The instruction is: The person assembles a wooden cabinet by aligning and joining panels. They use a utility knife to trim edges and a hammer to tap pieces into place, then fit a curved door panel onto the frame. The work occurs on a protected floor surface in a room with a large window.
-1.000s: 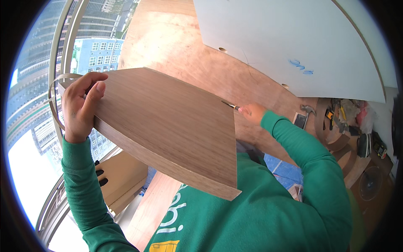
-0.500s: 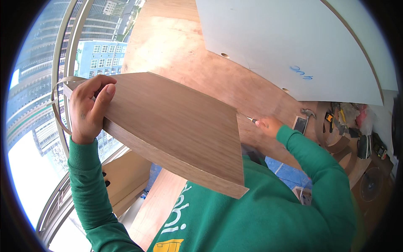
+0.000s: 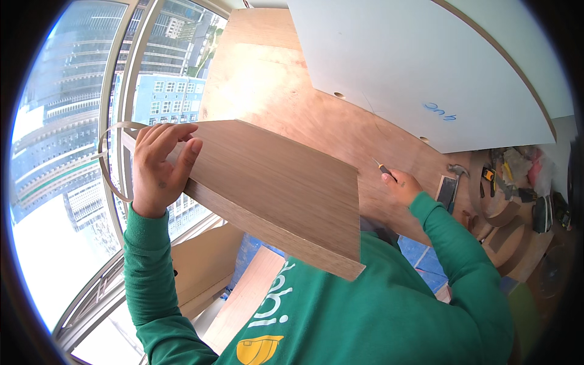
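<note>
My left hand (image 3: 159,165) grips the far left end of a brown wood-grain panel (image 3: 286,191), thumb on its top face and the other fingers curled over the end. The panel slants across in front of me, its near right corner close to my shirt. From its left end hangs a curled strip of edge banding (image 3: 104,164). My right hand (image 3: 401,186) is closed round a small thin-bladed hand tool (image 3: 383,169) with a dark and orange handle. The blade points away, just beyond the panel's right edge and apart from it.
A plywood worktop (image 3: 267,91) lies beyond the panel. On it stands a large white board (image 3: 413,67) with round holes. A hammer (image 3: 457,171), a tape measure (image 3: 488,174) and coiled banding (image 3: 508,240) lie at right. Windows (image 3: 67,121) line the left side.
My right hand has drawn the tool's blade from the panel's far right corner to a small gap away. My left hand keeps its hold. The whole view has shifted slightly.
</note>
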`<state>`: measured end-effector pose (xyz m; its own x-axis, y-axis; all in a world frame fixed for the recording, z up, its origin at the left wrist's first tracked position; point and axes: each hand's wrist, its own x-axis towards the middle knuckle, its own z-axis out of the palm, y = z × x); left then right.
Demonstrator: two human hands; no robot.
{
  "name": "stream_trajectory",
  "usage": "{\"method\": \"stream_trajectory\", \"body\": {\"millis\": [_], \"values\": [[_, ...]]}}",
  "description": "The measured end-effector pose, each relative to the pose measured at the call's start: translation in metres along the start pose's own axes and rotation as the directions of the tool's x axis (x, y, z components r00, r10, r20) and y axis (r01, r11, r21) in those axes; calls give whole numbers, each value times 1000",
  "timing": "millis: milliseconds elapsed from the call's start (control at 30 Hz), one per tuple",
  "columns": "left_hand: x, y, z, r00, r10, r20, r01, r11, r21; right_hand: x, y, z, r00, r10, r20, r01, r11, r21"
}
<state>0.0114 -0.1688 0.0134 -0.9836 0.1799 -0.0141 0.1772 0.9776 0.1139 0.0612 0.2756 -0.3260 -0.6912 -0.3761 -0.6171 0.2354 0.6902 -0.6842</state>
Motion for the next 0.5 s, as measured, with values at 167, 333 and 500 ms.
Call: {"method": "stream_trajectory", "body": {"millis": [167,333,500], "values": [[9,-3,-3,984,170,49,-157,966,-206,-6,-6,-19,999,21,-45,-15,991,132],[26,10,-13,800,566,199,-491,808,-326,-8,-20,-33,999,48,-25,-43,983,177],[39,36,-7,534,755,379,-556,652,-515,1,-60,-37,995,12,101,-12,1000,5]]}}
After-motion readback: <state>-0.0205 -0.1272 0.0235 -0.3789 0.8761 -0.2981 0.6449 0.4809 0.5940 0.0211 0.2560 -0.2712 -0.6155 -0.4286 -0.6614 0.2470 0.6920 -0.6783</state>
